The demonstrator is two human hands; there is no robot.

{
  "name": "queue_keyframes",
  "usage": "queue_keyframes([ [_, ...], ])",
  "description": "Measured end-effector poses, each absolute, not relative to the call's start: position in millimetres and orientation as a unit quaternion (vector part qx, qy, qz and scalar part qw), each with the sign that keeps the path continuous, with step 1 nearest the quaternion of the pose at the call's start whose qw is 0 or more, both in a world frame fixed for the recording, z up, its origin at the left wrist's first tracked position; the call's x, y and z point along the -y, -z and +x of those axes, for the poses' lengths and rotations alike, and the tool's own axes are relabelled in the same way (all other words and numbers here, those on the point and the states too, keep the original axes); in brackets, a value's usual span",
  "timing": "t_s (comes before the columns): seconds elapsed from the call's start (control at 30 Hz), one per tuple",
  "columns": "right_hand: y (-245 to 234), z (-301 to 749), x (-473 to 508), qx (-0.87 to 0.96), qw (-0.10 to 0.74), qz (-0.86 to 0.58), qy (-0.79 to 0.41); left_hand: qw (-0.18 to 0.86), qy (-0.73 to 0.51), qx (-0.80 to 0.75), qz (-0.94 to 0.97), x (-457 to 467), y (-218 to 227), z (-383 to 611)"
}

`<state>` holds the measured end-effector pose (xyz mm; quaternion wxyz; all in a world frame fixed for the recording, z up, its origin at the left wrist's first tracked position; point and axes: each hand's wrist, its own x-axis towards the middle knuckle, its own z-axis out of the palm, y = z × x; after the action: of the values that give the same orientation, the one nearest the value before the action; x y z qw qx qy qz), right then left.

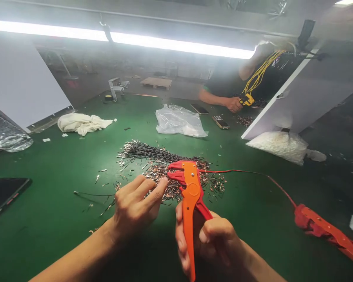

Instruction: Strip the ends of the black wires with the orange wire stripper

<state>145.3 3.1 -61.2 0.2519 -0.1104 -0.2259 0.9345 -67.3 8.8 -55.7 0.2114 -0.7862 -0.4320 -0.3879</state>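
One wire, pinched by my left hand, is mid-job at pliers my right hand grips; the bundle behind is perhaps done.

Bare left forearm slanted inward from the lower edge; right forearm mirrored it. Left grip back upward, fingers bunched, bent, closed in a pinch. Right grip lower, wrapped tight: fingers curled on one side, thumb bent opposite. Both near each other, apart.
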Motion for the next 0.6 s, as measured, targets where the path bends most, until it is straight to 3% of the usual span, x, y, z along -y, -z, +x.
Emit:
queue_keyframes([
  [0.2, 54.1, 149.8, -1.4, 0.208, 0.227, -0.101, -0.946, 0.253, 0.375, 0.424, -0.784, -8.4, 50.5, -64.4],
  [0.6, 52.4, 146.7, -4.9, 0.216, 0.204, -0.064, -0.953, 0.237, 0.36, 0.42, -0.799, -5.0, 55.0, -58.6],
])
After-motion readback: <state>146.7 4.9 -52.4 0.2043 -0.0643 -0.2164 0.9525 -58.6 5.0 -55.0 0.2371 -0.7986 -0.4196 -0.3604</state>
